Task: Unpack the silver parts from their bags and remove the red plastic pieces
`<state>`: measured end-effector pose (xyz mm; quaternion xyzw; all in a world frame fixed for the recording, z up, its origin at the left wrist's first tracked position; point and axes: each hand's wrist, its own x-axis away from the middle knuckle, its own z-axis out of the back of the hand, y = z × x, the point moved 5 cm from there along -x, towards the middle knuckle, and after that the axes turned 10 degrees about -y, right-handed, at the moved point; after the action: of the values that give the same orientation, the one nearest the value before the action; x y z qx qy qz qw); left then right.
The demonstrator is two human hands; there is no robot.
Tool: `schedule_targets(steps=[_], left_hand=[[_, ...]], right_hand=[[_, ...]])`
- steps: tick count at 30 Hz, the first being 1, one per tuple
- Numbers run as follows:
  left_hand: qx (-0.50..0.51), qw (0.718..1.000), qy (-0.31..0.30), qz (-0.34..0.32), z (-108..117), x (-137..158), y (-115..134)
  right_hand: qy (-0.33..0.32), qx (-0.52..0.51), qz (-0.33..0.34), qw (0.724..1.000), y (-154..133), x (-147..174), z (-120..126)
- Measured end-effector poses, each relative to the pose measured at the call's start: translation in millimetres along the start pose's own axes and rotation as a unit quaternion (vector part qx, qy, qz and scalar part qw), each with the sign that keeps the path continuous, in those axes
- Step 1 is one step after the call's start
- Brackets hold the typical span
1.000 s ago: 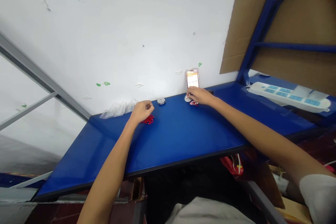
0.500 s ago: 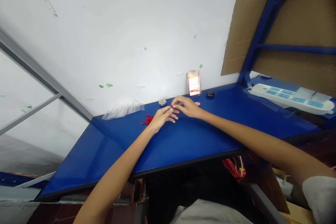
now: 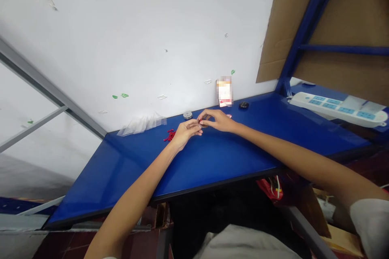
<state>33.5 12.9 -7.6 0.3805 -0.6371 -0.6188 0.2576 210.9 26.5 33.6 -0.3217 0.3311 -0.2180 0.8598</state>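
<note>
My left hand [image 3: 186,131] and my right hand [image 3: 217,120] meet above the blue table, their fingertips almost touching. A tiny red piece [image 3: 200,120] shows at the pinched fingers of my right hand. My left thumb and fingers are closed round something small that looks clear, mostly hidden by the fingers. Just left of my left hand, partly behind it, lies a small pile of red cord-like pieces [image 3: 170,134]. A round grey metal disc or spool [image 3: 187,115] rests behind the hands near the wall.
Clear plastic bags [image 3: 142,124] lie fanned along the wall. A small card or box [image 3: 224,92] leans there, beside a black mouse-like object [image 3: 243,105]. A white power strip [image 3: 337,109] lies to the right. The blue table [image 3: 121,174] has a dark front edge.
My fingers have shifted slightly around the small piece; the left fingers are drawn closer together. A clear glint and a red spot show between the hands. The view has tilted slightly.
</note>
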Motion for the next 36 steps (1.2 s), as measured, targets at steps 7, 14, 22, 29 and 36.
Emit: schedule_targets(steps=[7, 14, 22, 29, 36], left_hand=[[0.021, 0.999, 0.014, 0.019, -2.6, 0.8, 6.6], [-0.141, 0.988, 0.051, 0.043, 8.0, 1.7, 14.9], [-0.357, 0.909, 0.215, -0.009, 65.1, 9.4, 48.3], [-0.264, 0.917, 0.289, 0.073, 112.4, -4.4, 34.1], [-0.349, 0.893, 0.246, 0.143, 119.7, -62.1, 29.2]], right_hand=[[0.016, 0.075, -0.004, 0.997, 5.7, 2.3, 1.8], [0.012, 0.153, 0.001, 0.988, -3.4, 8.1, -8.4], [0.089, 0.135, 0.02, 0.987, -9.4, 5.5, 5.4], [0.064, 0.159, -0.024, 0.985, 20.7, 6.0, 13.1], [0.035, 0.19, -0.024, 0.981, 19.4, 9.1, 6.6]])
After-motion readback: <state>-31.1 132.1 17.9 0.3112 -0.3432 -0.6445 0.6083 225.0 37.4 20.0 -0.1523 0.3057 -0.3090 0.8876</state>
